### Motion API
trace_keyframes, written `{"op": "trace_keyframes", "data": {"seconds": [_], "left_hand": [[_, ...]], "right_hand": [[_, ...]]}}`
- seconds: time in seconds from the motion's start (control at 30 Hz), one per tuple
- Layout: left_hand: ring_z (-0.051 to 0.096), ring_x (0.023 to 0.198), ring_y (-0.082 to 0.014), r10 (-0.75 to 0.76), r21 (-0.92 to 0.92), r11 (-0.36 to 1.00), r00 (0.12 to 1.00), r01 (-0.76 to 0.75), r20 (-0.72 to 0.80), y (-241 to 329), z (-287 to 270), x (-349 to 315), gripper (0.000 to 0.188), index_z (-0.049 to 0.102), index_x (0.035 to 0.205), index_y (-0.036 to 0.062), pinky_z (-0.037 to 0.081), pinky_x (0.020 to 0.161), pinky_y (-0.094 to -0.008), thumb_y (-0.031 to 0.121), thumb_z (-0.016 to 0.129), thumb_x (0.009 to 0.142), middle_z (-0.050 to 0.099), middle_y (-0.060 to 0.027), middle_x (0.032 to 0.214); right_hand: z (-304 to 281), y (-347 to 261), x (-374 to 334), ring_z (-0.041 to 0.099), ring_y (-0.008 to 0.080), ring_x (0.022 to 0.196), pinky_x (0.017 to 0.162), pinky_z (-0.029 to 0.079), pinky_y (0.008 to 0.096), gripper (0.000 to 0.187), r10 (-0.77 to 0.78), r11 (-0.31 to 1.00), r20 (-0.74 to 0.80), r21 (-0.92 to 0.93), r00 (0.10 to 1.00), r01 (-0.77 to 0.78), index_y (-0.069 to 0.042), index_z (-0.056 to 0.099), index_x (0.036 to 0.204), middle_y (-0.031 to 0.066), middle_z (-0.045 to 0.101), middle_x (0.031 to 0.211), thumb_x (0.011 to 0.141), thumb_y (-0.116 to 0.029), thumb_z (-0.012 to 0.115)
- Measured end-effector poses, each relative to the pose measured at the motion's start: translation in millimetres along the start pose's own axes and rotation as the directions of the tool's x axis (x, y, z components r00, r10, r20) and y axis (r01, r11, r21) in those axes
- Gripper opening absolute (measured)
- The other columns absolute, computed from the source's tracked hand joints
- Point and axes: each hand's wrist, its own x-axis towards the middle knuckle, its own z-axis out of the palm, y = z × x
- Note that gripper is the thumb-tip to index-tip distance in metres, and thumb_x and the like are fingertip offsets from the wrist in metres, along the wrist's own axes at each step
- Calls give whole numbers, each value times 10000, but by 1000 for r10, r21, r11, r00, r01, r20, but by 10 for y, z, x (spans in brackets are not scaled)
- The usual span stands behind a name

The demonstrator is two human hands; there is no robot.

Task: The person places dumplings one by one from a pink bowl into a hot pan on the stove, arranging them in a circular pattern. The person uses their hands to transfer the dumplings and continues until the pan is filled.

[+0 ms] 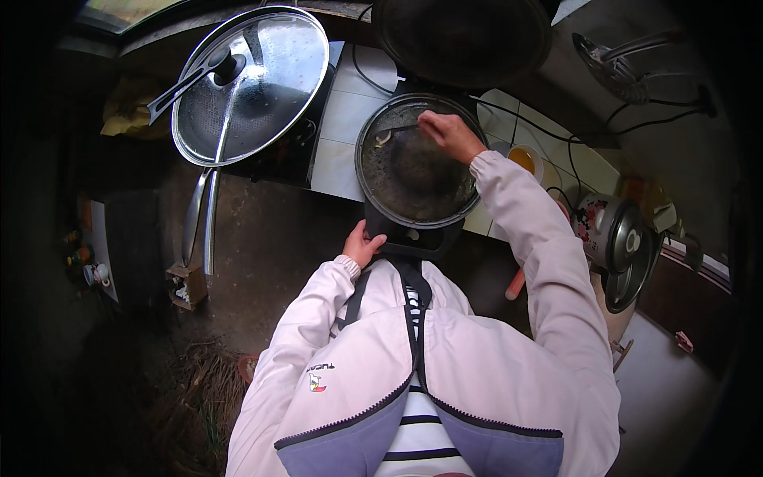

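You seem to be spreading or stirring in the round pan (421, 187), right hand (449, 135) pinched on a thin utensil (400, 128), left hand (364, 243) at the front handle (451, 240), grip unclear; next likely calls for light, level strokes.

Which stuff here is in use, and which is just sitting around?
In use:
- round electric pan, under the right hand; left hand at its front edge
- its raised lid
- apparently a thin implement, right hand

Just about:
- glass-lidded wok
- rice cooker
- cup of orange liquid
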Motion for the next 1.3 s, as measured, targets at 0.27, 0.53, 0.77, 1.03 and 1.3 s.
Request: {"op": "trace_keyframes", "data": {"seconds": [0.27,0.53,0.77,1.03,1.3], "left_hand": [[708,889,-186,18,-57,998,999,-15,46,-30,-31,28,832,323,1567,-68,607,674,-318,160,805,927,677,-135,1103],[710,892,-172,18,13,1000,999,-18,33,28,-37,24,732,384,1500,-37,607,683,-312,158,800,930,703,-114,1090],[713,855,-182,44,-15,999,998,-43,38,-94,-48,68,888,313,1570,-86,606,663,-312,202,831,909,690,-141,1067],[706,902,-150,20,51,998,999,-22,37,-21,-26,50,645,414,1449,-37,612,688,-297,128,780,945,702,-88,1079],[704,938,-167,-13,103,995,999,8,48,98,-42,13,795,301,1542,-72,623,703,-308,125,785,942,685,-116,1122]], "right_hand": [[-185,-49,-289,738,334,802,714,572,401,76,205,978,-207,15,957,-206,-40,627,1053,149,726,849,1013,-105,631],[454,-280,-151,746,336,698,633,580,420,112,304,953,-370,131,878,-274,-66,620,972,143,722,735,983,-160,679],[820,-523,-80,700,413,649,609,565,524,103,153,966,-390,-137,908,-221,-64,595,947,220,675,678,973,-142,657],[1113,-759,-416,712,411,683,627,568,511,101,291,955,-318,34,903,-295,-55,604,941,209,694,717,977,-135,653],[1220,-1060,-729,763,198,678,618,598,321,118,577,758,-212,498,789,-421,17,611,960,128,738,745,1004,-87,645]]}}
